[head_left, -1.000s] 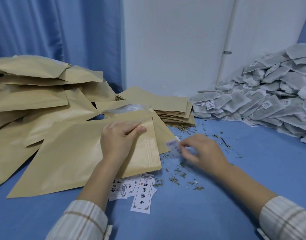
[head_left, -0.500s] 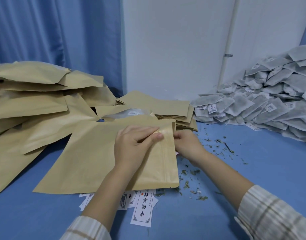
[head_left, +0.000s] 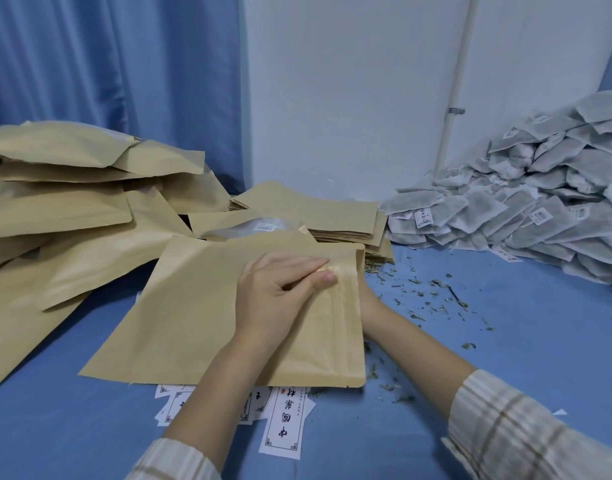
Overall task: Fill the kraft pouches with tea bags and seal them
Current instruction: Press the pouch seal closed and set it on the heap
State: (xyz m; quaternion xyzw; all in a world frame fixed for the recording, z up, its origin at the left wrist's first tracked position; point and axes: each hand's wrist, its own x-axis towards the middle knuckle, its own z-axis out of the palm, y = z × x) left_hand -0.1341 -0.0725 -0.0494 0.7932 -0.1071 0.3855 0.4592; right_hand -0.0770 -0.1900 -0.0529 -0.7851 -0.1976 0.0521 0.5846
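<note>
A flat kraft pouch [head_left: 193, 323] lies on the blue table with its zip mouth turned to the right. My left hand [head_left: 276, 299] rests on top of it and pinches the upper lip of the mouth between thumb and fingers. My right hand [head_left: 368, 303] reaches in from the right at the pouch mouth. Only its wrist side shows, since the pouch covers its fingers. A large heap of grey tea bags [head_left: 539, 209] with small paper tags is piled at the right against the wall.
Bulging kraft pouches [head_left: 72, 202] are heaped at the left. A stack of flat pouches [head_left: 318, 213] sits behind the one I hold. White printed labels [head_left: 283, 424] poke out from under its near edge. Loose tea crumbs [head_left: 429, 296] litter the table.
The pouch has slid right and towards me. My right hand moved from the open table to the pouch mouth and its fingers went out of sight there. My left hand shifted to the zip edge.
</note>
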